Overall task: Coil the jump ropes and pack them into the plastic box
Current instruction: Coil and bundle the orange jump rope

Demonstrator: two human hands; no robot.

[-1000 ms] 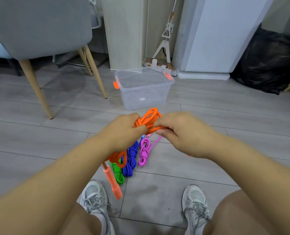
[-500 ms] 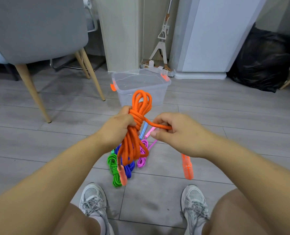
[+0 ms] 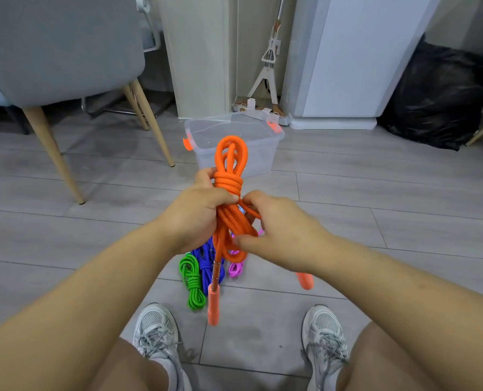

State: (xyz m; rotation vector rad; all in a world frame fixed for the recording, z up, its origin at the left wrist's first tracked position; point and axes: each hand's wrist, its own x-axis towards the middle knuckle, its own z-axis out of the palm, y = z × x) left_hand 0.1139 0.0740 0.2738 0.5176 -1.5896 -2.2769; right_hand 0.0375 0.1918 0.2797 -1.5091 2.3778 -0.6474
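An orange jump rope (image 3: 230,170) stands upright as a bundle, wrapped round its middle with several turns. My left hand (image 3: 195,213) grips the bundle just under the wraps. My right hand (image 3: 274,230) pinches the loose strands on the bundle's right side. One orange handle (image 3: 213,304) dangles below, a second handle (image 3: 305,280) shows under my right wrist. On the floor lie coiled green (image 3: 192,280), blue (image 3: 205,259) and pink (image 3: 236,268) ropes, partly hidden by my hands. The clear plastic box (image 3: 262,153) with orange latches stands open behind the bundle.
A grey chair (image 3: 62,52) with wooden legs stands at the left. A white cabinet (image 3: 347,57) and a black bag (image 3: 437,91) are at the back right, a mop (image 3: 265,71) leans by the wall. My two shoes (image 3: 155,328) are at the bottom.
The orange bundle has been raised and turned upright. My right hand has moved in closer to the bundle, drawing the strand tighter. The handles now hang lower.
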